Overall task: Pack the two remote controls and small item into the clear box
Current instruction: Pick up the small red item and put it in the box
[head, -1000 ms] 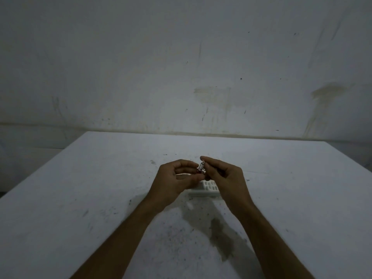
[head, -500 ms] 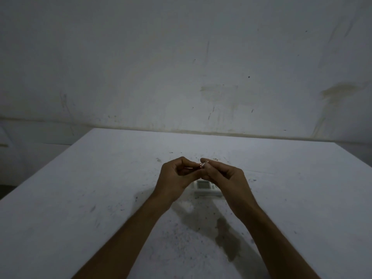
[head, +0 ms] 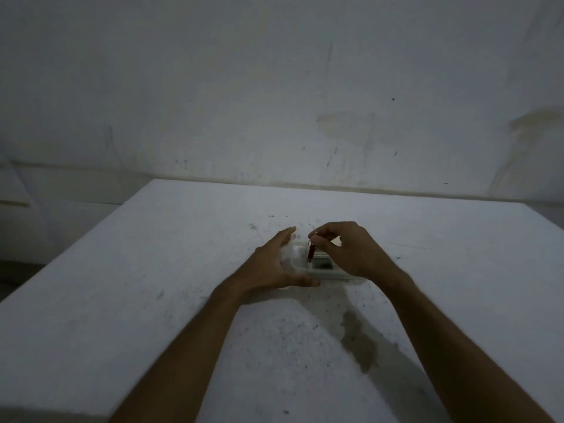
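A clear box (head: 297, 264) rests on the white table (head: 152, 270) between my hands. A white remote control (head: 322, 267) with a small screen lies inside it; a second remote cannot be made out. My left hand (head: 271, 264) cups the box's left side, fingers along its far corner and thumb at its near edge. My right hand (head: 351, 251) hovers over the box and pinches a small red item (head: 311, 253) by its metal ring, so it dangles above the remote. The box's right part is hidden under my right hand.
The white table is speckled with dark specks and has a dark stain (head: 358, 343) near my right forearm. A stained white wall (head: 274, 102) rises just behind the table's far edge. The table's left edge drops to a dark floor.
My hands have come apart. The left hand dropped from the small item to the box's side, and the right hand alone now dangles the red item over the box.
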